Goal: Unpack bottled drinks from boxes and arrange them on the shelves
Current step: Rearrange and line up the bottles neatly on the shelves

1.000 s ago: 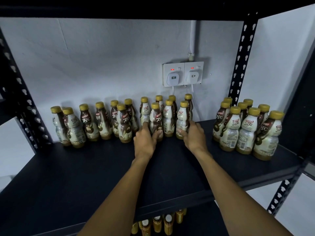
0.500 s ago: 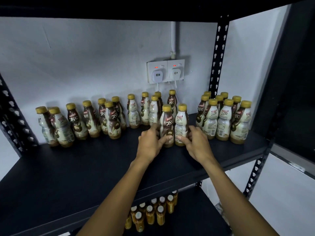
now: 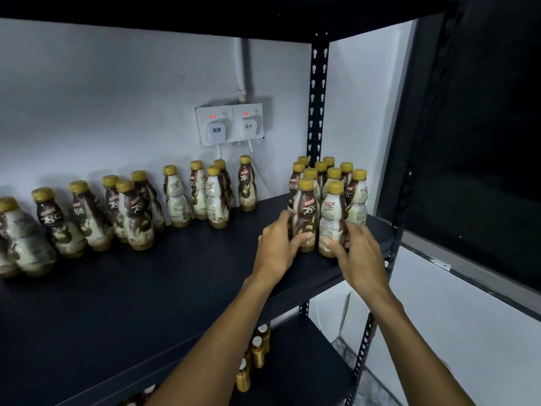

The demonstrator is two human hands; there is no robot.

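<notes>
Two gold-capped coffee bottles stand upright at the right end of the black shelf (image 3: 164, 291). My left hand (image 3: 278, 244) grips the dark-labelled bottle (image 3: 306, 210) near its base. My right hand (image 3: 355, 250) grips the pale-labelled bottle (image 3: 332, 215) beside it. Both stand just in front of a tight cluster of the same bottles (image 3: 330, 174) by the right upright. A looser row of several bottles (image 3: 134, 209) lines the back wall to the left.
A double wall socket (image 3: 229, 123) with two plugged adapters sits above the row. The black perforated upright (image 3: 317, 98) stands behind the cluster. Gold-capped bottles (image 3: 257, 350) stand on the lower shelf. A dark panel fills the right side.
Both hands pulled two bottles out of the middle row and slid them right along the shelf to the front of the right-hand cluster. The view swung right as well.
</notes>
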